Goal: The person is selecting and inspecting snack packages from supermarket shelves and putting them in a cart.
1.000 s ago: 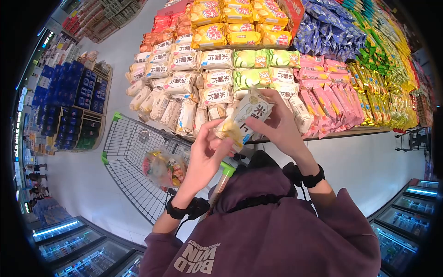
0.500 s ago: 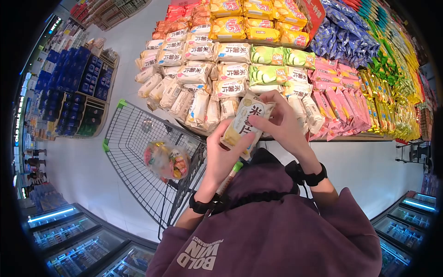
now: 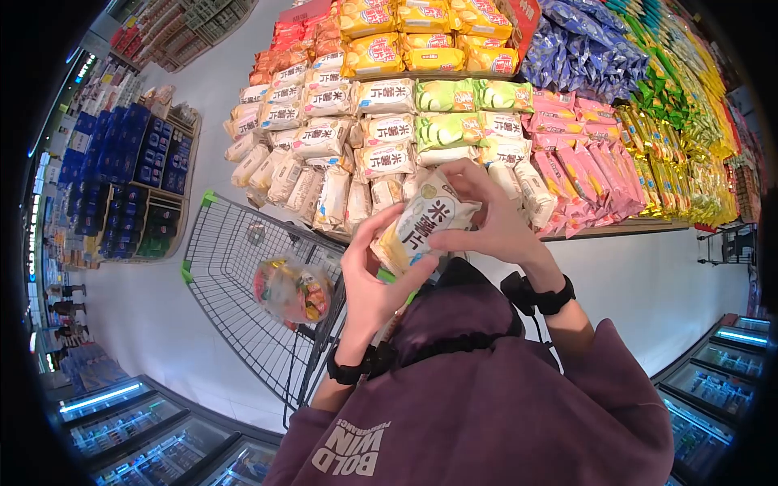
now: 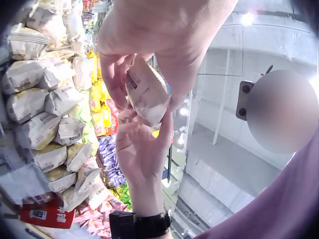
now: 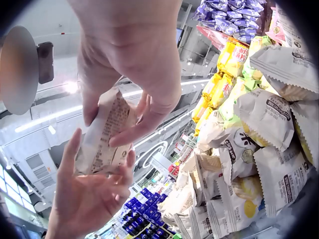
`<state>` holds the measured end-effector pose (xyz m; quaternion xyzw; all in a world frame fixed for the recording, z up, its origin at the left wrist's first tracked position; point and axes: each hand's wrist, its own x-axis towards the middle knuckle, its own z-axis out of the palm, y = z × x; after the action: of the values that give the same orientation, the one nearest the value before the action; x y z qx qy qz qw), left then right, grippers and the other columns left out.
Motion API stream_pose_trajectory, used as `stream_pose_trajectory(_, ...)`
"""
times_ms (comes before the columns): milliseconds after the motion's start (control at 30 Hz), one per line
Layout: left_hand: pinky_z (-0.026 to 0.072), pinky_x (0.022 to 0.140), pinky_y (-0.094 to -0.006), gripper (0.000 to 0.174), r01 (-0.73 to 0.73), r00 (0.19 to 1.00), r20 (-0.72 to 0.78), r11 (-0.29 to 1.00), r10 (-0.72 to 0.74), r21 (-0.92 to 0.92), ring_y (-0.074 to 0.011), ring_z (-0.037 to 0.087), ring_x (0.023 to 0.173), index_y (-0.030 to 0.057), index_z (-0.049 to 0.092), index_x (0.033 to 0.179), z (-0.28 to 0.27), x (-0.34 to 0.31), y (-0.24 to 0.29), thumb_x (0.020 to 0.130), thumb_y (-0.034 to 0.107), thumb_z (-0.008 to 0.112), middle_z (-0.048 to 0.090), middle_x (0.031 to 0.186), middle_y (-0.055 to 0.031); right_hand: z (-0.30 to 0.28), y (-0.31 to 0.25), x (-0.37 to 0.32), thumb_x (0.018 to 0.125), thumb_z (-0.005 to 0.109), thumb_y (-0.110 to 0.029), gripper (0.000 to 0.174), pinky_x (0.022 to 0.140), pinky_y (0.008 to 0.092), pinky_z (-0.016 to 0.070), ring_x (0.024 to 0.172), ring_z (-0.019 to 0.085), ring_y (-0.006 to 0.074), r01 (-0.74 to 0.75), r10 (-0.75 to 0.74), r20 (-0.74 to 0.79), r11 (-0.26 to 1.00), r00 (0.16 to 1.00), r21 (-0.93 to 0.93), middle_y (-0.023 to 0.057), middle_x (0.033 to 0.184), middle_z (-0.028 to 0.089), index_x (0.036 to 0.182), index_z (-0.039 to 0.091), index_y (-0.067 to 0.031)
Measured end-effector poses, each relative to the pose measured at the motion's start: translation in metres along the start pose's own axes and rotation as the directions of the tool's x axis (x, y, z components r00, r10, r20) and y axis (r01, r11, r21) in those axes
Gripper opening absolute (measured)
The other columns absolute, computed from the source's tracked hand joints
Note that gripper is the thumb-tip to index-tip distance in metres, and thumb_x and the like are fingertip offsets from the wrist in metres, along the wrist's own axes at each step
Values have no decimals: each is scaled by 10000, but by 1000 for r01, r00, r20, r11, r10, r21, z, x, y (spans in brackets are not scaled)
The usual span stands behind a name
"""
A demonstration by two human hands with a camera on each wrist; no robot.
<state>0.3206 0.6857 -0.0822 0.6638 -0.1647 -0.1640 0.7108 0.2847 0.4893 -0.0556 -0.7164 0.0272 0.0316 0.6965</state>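
Note:
In the head view a cream snack packet (image 3: 436, 212) with large dark characters is held in front of the chest, tilted, its printed front facing up. My left hand (image 3: 369, 279) grips its lower end, thumb at the near edge. The right hand (image 3: 496, 217) holds the upper right end, with its thumb across the front and fingers behind. Small print covers the packet's back (image 5: 107, 132) in the right wrist view. Just beyond the hands, similar cream packets (image 3: 385, 158) are stacked on a display.
A wire shopping cart (image 3: 231, 267) stands to the left, carrying a clear bag (image 3: 292, 292) of colourful goods. Green packets (image 3: 447, 130), yellow packets (image 3: 373, 55), pink packets (image 3: 579, 178) and blue-purple bags (image 3: 579, 53) share the display. Freezers (image 3: 154, 441) line the near side.
The packet has turned in both hands, so its printed front faces up more fully than a second ago. The head view swung left and then back.

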Motion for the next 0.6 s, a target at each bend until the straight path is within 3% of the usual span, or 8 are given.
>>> stream_pose_trajectory(67,495,944,-308,601,-169,985,-23,985,170,46,-159,610,1105,-14,595,1225,7,0,3,679,18,844,612,1210,-109,7,4,2,758,847,-171,671,721,272,525,968,622,126,41,-34,-112,997,993,61,79,1127,625,1295,453,-85)
stream_pose_trajectory(100,510,928,-314,620,-215,974,-25,951,226,224,-159,638,1059,-12,600,1207,6,1,-5,650,21,868,648,1151,-111,9,8,1,771,851,-218,665,640,260,520,893,632,117,64,-48,-168,994,985,91,82,1054,653,1280,446,-82)
stream_pose_trajectory(200,555,792,-310,589,-222,966,-43,902,256,370,-204,710,913,3,639,1134,11,3,-19,642,179,911,709,1009,-148,9,15,4,823,808,-274,628,555,247,505,749,631,108,40,-31,-191,998,981,46,75,948,657,1279,427,-71)
stream_pose_trajectory(333,557,762,-319,533,-105,993,-9,931,116,350,-210,724,860,4,647,1128,9,3,-12,681,169,884,732,930,-123,10,15,9,886,737,-336,494,511,250,486,643,617,101,71,-46,-183,989,982,133,63,856,654,1188,492,-32)
stream_pose_trajectory(433,551,792,-326,525,-123,982,-102,947,160,296,-217,720,900,-4,633,1169,16,4,1,714,138,854,728,989,-143,9,7,11,894,713,-400,488,492,245,472,561,597,98,-100,116,-150,988,982,115,59,754,640,1125,543,-5)
stream_pose_trajectory(533,543,818,-335,517,-196,967,-76,905,241,376,-222,711,940,-11,618,1201,11,6,-14,742,108,823,716,1042,-175,11,11,15,892,700,-449,528,477,234,460,508,578,97,-134,141,-167,990,976,53,62,690,628,1079,563,26)
stream_pose_trajectory(567,542,824,-340,486,-167,977,-67,923,202,346,-203,694,943,-28,616,1199,11,6,-11,772,112,803,708,1052,-161,13,12,15,882,701,-472,531,474,244,412,515,530,71,-115,120,-202,993,972,37,42,659,586,1081,571,3)
stream_pose_trajectory(600,541,814,-329,470,-77,993,-72,967,97,243,-184,684,921,-35,617,1196,9,5,-13,785,111,792,708,1039,-143,11,15,14,913,675,-418,460,553,238,435,623,545,61,-92,86,-169,995,982,-27,31,766,601,1103,567,-14)
